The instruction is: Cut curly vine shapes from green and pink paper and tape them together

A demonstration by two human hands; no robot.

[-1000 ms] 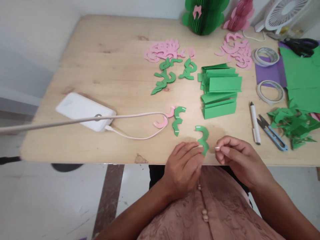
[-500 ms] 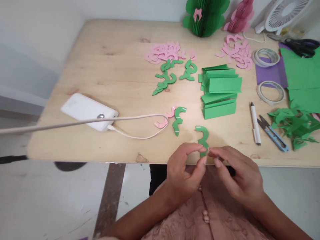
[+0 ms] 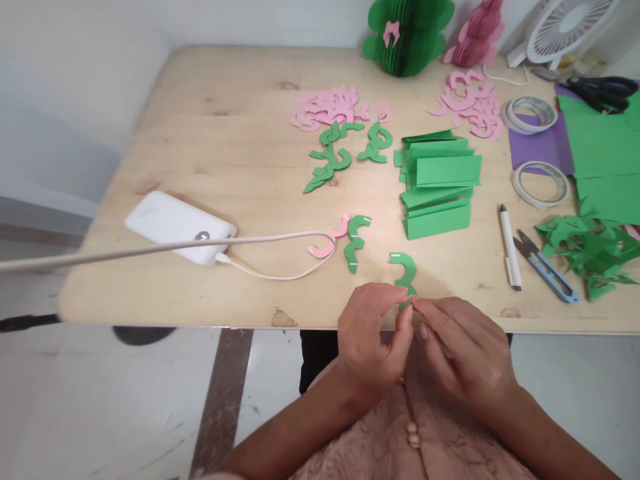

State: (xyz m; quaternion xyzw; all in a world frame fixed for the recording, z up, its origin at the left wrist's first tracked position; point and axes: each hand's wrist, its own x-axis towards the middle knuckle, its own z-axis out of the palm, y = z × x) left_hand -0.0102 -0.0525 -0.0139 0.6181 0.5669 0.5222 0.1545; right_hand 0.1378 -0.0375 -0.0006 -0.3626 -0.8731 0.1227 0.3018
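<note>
A curved green paper cutout [image 3: 405,267] with a white strip at its top end lies at the table's front edge. My left hand [image 3: 374,327] is closed around its lower end, thumb and forefinger pinching it. The fingertips of my right hand [image 3: 463,340] meet the same end from the right, closed on something too small to make out. Just left of the hands lies another wavy green cutout [image 3: 355,243] with white strips. Beside it, two pink curved pieces [image 3: 323,250] sit under a looped cable.
A white power bank [image 3: 177,223] with its cable is on the left. Folded green papers [image 3: 443,183], pink cutouts [image 3: 325,107], tape rolls [image 3: 541,183], a pen [image 3: 510,247], blue snips [image 3: 547,270] and green scraps [image 3: 590,247] spread behind and right. A green honeycomb paper shape [image 3: 407,37] stands at the back.
My right hand has moved left, so its fingertips now meet my left fingertips at the cutout's lower end. The gap between the hands has closed.
</note>
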